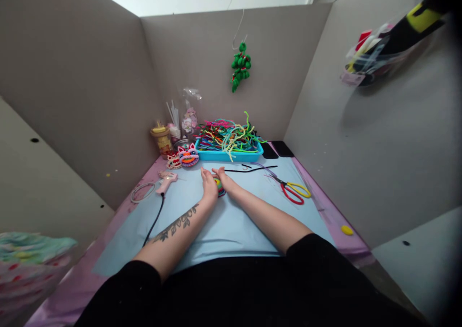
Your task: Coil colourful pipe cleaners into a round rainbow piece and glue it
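A small rounded piece in yellow, green, red and blue (218, 184), seemingly of coiled pipe cleaners, sits low over the blue sheet (220, 226) between my palms. My left hand (209, 184) closes on it from the left, and my right hand (225, 179) from the right. Much of the piece is hidden by the hands. Just beyond them lies a black pipe cleaner (249, 170). Scissors with red and yellow handles (291, 190) rest to the right, and a pink glue gun (166, 182) with a black cord is on the left.
A blue tray (231, 156) heaped with colourful pipe cleaners stands at the back, with a lion-like pipe-cleaner head (188, 156) beside it. Grey partitions enclose the table. Green pipe-cleaner work (241, 67) hangs at the back; a tool holder (371, 57) is on the right wall.
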The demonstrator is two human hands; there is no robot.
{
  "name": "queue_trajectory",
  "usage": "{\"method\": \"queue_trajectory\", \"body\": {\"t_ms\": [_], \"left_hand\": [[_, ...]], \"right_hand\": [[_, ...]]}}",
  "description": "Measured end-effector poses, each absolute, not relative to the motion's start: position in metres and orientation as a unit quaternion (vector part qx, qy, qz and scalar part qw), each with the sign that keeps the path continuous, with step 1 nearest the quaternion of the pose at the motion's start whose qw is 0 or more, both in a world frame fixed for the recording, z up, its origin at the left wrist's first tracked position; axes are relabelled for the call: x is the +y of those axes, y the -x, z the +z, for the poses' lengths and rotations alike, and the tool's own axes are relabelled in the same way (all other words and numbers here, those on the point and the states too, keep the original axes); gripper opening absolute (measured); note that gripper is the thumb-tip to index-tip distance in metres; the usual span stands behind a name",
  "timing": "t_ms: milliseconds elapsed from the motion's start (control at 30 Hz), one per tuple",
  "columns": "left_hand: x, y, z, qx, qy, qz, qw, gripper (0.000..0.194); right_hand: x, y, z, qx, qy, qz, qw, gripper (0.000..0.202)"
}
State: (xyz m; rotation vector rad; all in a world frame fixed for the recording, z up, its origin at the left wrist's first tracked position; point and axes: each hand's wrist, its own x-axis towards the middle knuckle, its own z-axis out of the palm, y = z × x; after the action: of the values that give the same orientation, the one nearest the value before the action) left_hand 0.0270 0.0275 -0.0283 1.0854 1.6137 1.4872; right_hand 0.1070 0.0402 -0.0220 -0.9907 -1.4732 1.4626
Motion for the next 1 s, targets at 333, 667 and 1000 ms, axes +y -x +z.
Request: {"method": "queue_trajectory", "body": {"t_ms": [333,667,1000], "left_hand": [[0.04,-0.002,-0.011,0.588,-0.427,0.598,0.337,0.068],[0.047,-0.019,-0.03,0.584,-0.437,0.573,0.373,0.066],[0.066,0.003,-0.025,0.569,-0.492,0.596,0.28,0.063]], "right_hand": [[0.049,-0.114,-0.023,-0.558,0.481,0.49,0.466,0.086],[0.056,-0.083,-0.041,-0.574,0.433,0.528,0.452,0.079],[0.029,-0.109,-0.027,-0.53,0.469,0.565,0.424,0.085]]}}
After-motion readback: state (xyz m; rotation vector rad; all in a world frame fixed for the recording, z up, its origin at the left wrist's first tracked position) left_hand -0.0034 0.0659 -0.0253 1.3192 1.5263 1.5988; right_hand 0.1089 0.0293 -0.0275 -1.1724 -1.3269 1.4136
